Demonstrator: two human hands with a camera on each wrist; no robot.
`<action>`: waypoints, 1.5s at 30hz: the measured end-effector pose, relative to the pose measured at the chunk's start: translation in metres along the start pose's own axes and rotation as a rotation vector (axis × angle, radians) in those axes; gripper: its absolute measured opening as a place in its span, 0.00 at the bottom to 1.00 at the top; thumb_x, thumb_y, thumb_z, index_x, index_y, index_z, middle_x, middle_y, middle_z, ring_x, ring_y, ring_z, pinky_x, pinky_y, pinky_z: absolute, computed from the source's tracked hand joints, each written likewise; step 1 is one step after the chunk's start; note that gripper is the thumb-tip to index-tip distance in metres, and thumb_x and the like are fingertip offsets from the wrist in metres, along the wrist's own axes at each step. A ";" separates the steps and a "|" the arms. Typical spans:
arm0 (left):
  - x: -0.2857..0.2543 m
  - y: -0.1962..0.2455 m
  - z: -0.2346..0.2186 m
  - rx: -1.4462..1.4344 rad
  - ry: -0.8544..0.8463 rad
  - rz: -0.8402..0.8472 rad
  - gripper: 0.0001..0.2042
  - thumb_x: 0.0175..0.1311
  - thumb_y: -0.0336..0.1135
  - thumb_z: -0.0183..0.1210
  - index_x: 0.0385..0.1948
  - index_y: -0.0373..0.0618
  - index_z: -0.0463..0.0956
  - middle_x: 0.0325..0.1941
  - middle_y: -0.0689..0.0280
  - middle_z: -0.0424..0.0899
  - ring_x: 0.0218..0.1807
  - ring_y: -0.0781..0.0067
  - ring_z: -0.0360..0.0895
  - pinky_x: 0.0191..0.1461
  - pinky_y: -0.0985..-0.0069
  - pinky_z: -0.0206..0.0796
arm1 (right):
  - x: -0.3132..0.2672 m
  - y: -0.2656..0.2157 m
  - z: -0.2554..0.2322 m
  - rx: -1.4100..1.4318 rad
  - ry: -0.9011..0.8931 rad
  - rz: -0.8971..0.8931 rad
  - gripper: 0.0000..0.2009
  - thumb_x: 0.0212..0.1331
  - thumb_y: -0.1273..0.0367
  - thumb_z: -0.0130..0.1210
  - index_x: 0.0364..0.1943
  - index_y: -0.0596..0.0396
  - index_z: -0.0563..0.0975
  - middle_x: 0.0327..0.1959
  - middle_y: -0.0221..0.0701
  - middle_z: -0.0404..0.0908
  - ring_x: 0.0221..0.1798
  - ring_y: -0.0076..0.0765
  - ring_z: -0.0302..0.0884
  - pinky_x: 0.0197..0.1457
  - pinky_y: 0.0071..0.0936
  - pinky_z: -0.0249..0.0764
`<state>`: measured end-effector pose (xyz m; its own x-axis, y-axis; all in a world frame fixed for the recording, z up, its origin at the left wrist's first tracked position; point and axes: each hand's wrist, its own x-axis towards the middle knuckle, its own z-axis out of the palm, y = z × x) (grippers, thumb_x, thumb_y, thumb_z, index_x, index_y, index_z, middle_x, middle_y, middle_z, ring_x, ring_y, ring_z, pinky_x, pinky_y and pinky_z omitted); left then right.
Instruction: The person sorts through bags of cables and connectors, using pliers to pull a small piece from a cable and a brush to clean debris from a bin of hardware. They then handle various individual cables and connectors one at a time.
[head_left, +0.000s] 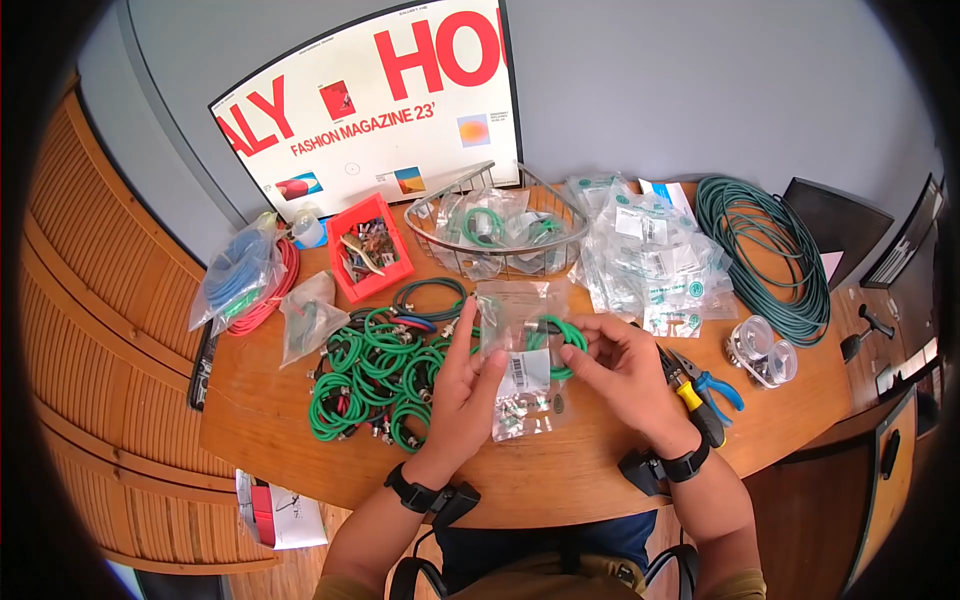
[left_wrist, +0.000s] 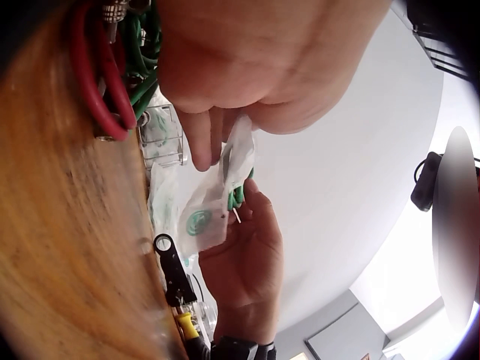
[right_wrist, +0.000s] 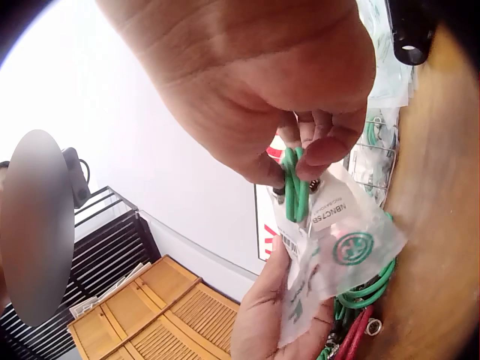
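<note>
My left hand (head_left: 458, 402) holds a clear plastic bag (head_left: 520, 303) with a white barcode label and green print, the thumb lying along its front. My right hand (head_left: 632, 382) pinches a coiled green cable (head_left: 574, 342) between thumb and fingers. In the right wrist view the green coil (right_wrist: 297, 196) overlaps the bag (right_wrist: 352, 251), with metal connectors showing beside the fingertips. Part of the coil is hidden behind the bag and fingers. Close to the left hand lies a pile of green coiled cables (head_left: 345, 352) with metal end connectors.
Behind my hands stands a wire basket (head_left: 460, 262) of bagged cables. Clear bags (head_left: 650, 250) are heaped to its right, beside a dark green cable coil (head_left: 745, 235). A red bin (head_left: 405, 268) holds small parts. Blue-handled pliers (head_left: 722, 390) and round clear containers (head_left: 757, 335) lie right.
</note>
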<state>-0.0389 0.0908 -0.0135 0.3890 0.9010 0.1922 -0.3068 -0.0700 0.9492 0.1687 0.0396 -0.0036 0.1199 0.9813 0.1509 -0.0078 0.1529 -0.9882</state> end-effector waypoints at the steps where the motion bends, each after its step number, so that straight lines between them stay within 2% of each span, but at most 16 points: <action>1: 0.000 0.001 0.001 -0.013 0.010 -0.023 0.32 0.83 0.30 0.53 0.82 0.36 0.47 0.70 0.52 0.79 0.67 0.72 0.79 0.67 0.77 0.71 | 0.000 -0.005 0.004 0.064 0.050 0.003 0.18 0.68 0.76 0.66 0.60 0.67 0.79 0.40 0.27 0.88 0.39 0.15 0.84 0.43 0.17 0.79; 6: 0.000 0.003 0.000 -0.003 0.011 -0.101 0.28 0.83 0.31 0.53 0.79 0.33 0.56 0.68 0.55 0.81 0.63 0.76 0.80 0.65 0.76 0.74 | -0.001 -0.011 0.006 0.127 0.100 0.027 0.16 0.69 0.77 0.64 0.59 0.67 0.79 0.40 0.25 0.89 0.41 0.14 0.83 0.44 0.16 0.77; 10: -0.001 -0.001 -0.004 -0.108 -0.022 -0.208 0.23 0.84 0.34 0.53 0.73 0.31 0.66 0.64 0.57 0.84 0.61 0.76 0.82 0.63 0.73 0.77 | -0.002 -0.011 -0.001 -0.074 -0.104 0.042 0.18 0.68 0.77 0.65 0.61 0.63 0.80 0.38 0.24 0.88 0.37 0.13 0.80 0.41 0.16 0.76; 11: -0.001 -0.002 -0.006 -0.108 -0.022 -0.208 0.23 0.84 0.34 0.53 0.73 0.31 0.66 0.64 0.57 0.84 0.61 0.76 0.82 0.63 0.73 0.77 | -0.002 -0.012 -0.002 -0.139 -0.160 0.057 0.19 0.67 0.76 0.66 0.61 0.62 0.80 0.36 0.23 0.87 0.35 0.12 0.79 0.40 0.16 0.75; 15: 0.000 0.000 -0.005 -0.300 -0.040 -0.336 0.24 0.86 0.41 0.49 0.72 0.33 0.66 0.65 0.56 0.82 0.63 0.66 0.82 0.67 0.64 0.76 | -0.002 -0.002 -0.002 -0.277 -0.135 0.016 0.18 0.66 0.74 0.68 0.59 0.60 0.82 0.32 0.22 0.84 0.32 0.12 0.75 0.36 0.16 0.73; 17: 0.000 0.001 -0.004 -0.371 -0.034 -0.376 0.24 0.87 0.44 0.47 0.71 0.33 0.67 0.64 0.56 0.82 0.63 0.64 0.83 0.67 0.62 0.77 | -0.001 -0.003 0.006 -0.046 0.029 -0.044 0.16 0.66 0.73 0.69 0.56 0.59 0.83 0.31 0.23 0.82 0.30 0.13 0.73 0.35 0.17 0.72; 18: 0.001 0.001 -0.005 -0.363 -0.057 -0.384 0.24 0.87 0.45 0.46 0.71 0.34 0.67 0.64 0.56 0.82 0.63 0.64 0.83 0.67 0.61 0.77 | -0.002 -0.004 0.004 -0.046 0.027 -0.043 0.16 0.66 0.73 0.69 0.56 0.59 0.83 0.31 0.23 0.82 0.30 0.13 0.73 0.35 0.17 0.72; 20: 0.001 -0.001 -0.008 -0.355 -0.079 -0.393 0.25 0.87 0.46 0.46 0.71 0.34 0.68 0.65 0.55 0.82 0.64 0.63 0.83 0.67 0.60 0.78 | -0.004 -0.007 -0.003 -0.257 -0.118 -0.034 0.15 0.65 0.74 0.69 0.54 0.60 0.82 0.32 0.25 0.83 0.32 0.15 0.76 0.36 0.18 0.74; 23: 0.002 -0.003 -0.010 -0.333 -0.032 -0.395 0.24 0.86 0.46 0.47 0.69 0.36 0.70 0.65 0.56 0.82 0.65 0.63 0.82 0.68 0.58 0.78 | -0.003 -0.009 -0.003 -0.238 -0.173 -0.068 0.14 0.67 0.76 0.67 0.55 0.61 0.82 0.35 0.27 0.85 0.35 0.18 0.79 0.38 0.19 0.76; 25: 0.005 0.004 -0.008 -0.492 -0.016 -0.455 0.20 0.85 0.46 0.50 0.63 0.38 0.75 0.60 0.59 0.85 0.61 0.68 0.84 0.67 0.61 0.78 | -0.004 -0.012 0.000 -0.204 -0.160 -0.079 0.14 0.67 0.76 0.67 0.55 0.61 0.82 0.38 0.29 0.85 0.37 0.19 0.80 0.39 0.20 0.77; 30: 0.004 0.006 -0.009 -0.435 -0.026 -0.436 0.20 0.83 0.46 0.53 0.63 0.40 0.75 0.60 0.59 0.86 0.60 0.66 0.86 0.67 0.59 0.78 | -0.004 -0.008 0.004 -0.079 -0.115 -0.058 0.14 0.66 0.76 0.67 0.55 0.61 0.82 0.45 0.32 0.83 0.37 0.22 0.80 0.40 0.22 0.77; 32: 0.004 0.006 -0.009 -0.390 0.004 -0.430 0.20 0.83 0.46 0.53 0.63 0.40 0.76 0.60 0.59 0.86 0.60 0.65 0.86 0.67 0.58 0.79 | -0.005 -0.007 0.003 -0.370 -0.012 -0.222 0.15 0.63 0.77 0.69 0.54 0.60 0.82 0.42 0.34 0.81 0.34 0.25 0.79 0.38 0.23 0.75; 35: 0.005 0.006 -0.010 -0.397 0.030 -0.419 0.22 0.84 0.47 0.51 0.66 0.40 0.73 0.62 0.58 0.85 0.62 0.61 0.85 0.66 0.55 0.80 | -0.005 -0.009 0.007 -0.450 0.034 -0.302 0.16 0.61 0.77 0.70 0.52 0.60 0.82 0.36 0.32 0.78 0.32 0.26 0.77 0.35 0.24 0.73; 38: 0.006 0.006 -0.012 -0.451 -0.013 -0.400 0.21 0.84 0.46 0.50 0.66 0.40 0.73 0.62 0.56 0.85 0.62 0.60 0.85 0.66 0.54 0.81 | -0.003 -0.008 0.011 -0.324 0.021 -0.265 0.12 0.61 0.77 0.70 0.47 0.60 0.84 0.34 0.31 0.80 0.31 0.25 0.77 0.34 0.23 0.72; 42: 0.004 0.008 -0.010 -0.452 -0.024 -0.421 0.21 0.84 0.45 0.49 0.66 0.39 0.73 0.62 0.56 0.85 0.62 0.61 0.85 0.65 0.56 0.81 | -0.002 -0.005 0.003 -0.384 0.038 -0.247 0.07 0.61 0.77 0.70 0.42 0.60 0.86 0.33 0.32 0.82 0.30 0.25 0.77 0.34 0.23 0.73; 45: 0.004 0.003 -0.009 -0.438 0.022 -0.396 0.20 0.84 0.43 0.51 0.65 0.40 0.74 0.62 0.57 0.86 0.61 0.62 0.86 0.64 0.57 0.82 | -0.004 -0.010 0.003 -0.386 0.041 -0.210 0.05 0.62 0.79 0.69 0.40 0.59 0.87 0.39 0.29 0.83 0.34 0.22 0.76 0.38 0.21 0.73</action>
<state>-0.0462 0.0985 -0.0125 0.5304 0.8315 -0.1650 -0.4741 0.4523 0.7554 0.1657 0.0344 0.0061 0.1192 0.9270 0.3558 0.3917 0.2854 -0.8747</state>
